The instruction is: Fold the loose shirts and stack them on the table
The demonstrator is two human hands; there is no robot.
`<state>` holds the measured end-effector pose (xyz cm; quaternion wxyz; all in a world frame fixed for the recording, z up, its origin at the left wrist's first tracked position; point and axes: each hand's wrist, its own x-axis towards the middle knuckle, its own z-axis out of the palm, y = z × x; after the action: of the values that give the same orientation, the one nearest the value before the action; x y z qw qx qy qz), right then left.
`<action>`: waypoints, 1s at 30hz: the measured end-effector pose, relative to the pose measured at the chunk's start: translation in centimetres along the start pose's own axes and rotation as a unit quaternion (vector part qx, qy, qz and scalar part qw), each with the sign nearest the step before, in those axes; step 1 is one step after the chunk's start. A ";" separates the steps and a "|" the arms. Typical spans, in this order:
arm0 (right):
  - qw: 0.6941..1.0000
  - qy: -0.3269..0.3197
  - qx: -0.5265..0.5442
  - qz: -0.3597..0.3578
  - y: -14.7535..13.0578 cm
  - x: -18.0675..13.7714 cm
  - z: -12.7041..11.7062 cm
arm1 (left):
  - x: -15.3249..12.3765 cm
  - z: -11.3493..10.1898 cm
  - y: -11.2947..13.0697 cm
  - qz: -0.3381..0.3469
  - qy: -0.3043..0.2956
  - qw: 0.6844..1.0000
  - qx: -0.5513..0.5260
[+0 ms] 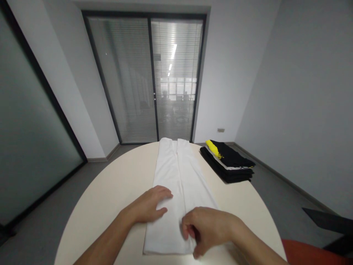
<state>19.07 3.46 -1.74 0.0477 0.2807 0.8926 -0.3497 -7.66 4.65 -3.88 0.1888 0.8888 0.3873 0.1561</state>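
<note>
A white garment [168, 235], folded into a long narrow shape, lies on the round table, with a lengthwise line running down its middle. What kind of garment it is cannot be made out. My left hand [152, 204] rests on its left side, palm down and fingers stretched out. Over the lower right part is my right hand [205, 226], its fingers curled onto the cloth. The right thumb points down by the near edge, visibly apart from the fingers. Part of the garment's right edge is hidden under that hand.
A pale round table [116, 191] fills the foreground. At its right edge sits a stack of folded clothes [230, 162], mostly black, with yellow on top. A red and black chair [306, 252] is at the lower right. Beyond the table stands a glass door [124, 84] with blinds.
</note>
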 end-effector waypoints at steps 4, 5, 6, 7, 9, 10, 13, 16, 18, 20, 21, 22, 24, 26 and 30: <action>0.998 -0.021 0.057 -0.025 -0.2 0.0 -0.2 | 0.1 -0.7 1.1 -0.011 -0.018 1.000 -0.017; 0.997 -0.027 0.068 -0.026 -0.3 0.1 -0.2 | 0.1 -0.9 1.3 -0.019 -0.023 0.999 -0.019; 0.996 -0.031 0.076 -0.027 -0.3 0.1 -0.2 | 0.0 -1.0 1.4 -0.024 -0.028 0.999 -0.020; 0.996 -0.036 0.081 -0.027 -0.3 0.1 -0.1 | 0.0 -1.1 1.4 -0.028 -0.031 0.999 -0.022; 0.996 -0.042 0.078 -0.029 -0.5 0.3 0.0 | 0.0 -1.1 1.5 -0.032 -0.036 0.999 -0.022; 0.996 -0.042 0.067 -0.029 -0.6 0.3 0.1 | -0.1 -1.1 1.5 -0.035 -0.038 0.998 -0.022; 0.999 -0.020 -0.004 -0.026 -1.2 0.3 0.3 | -0.1 -1.1 1.6 -0.045 -0.045 0.998 -0.023; 0.998 0.014 -0.061 -0.022 -1.7 0.1 0.2 | 0.0 -1.1 1.7 -0.056 -0.055 0.997 -0.028; 0.997 0.027 -0.075 -0.024 -1.8 -0.1 0.2 | 0.0 -1.1 1.7 -0.063 -0.061 0.996 -0.028; 0.995 0.035 -0.086 -0.025 -1.8 -0.1 0.3 | 0.1 -1.1 1.7 -0.068 -0.063 0.995 -0.033; 0.995 0.038 -0.091 -0.024 -1.8 -0.1 0.3 | 0.0 -1.1 1.7 -0.070 -0.063 0.995 -0.038; 0.994 0.041 -0.095 -0.023 -1.7 0.0 0.4 | 0.0 -1.2 1.6 -0.071 -0.064 0.994 -0.046; 0.994 0.043 -0.096 -0.019 -1.4 0.1 0.5 | 0.0 -1.3 1.4 -0.068 -0.066 0.993 -0.070; 0.995 0.043 -0.088 -0.014 -1.2 0.1 0.3 | -0.1 -1.3 1.4 -0.056 -0.075 0.991 -0.096; 0.999 0.014 -0.044 0.002 -1.0 0.0 -0.2 | -0.1 -1.3 2.1 -0.031 -0.101 0.985 -0.136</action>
<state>18.58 2.96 -0.99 0.0483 0.2851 0.9069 -0.3064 -6.94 3.46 -1.82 0.3512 0.8537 0.3682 0.1107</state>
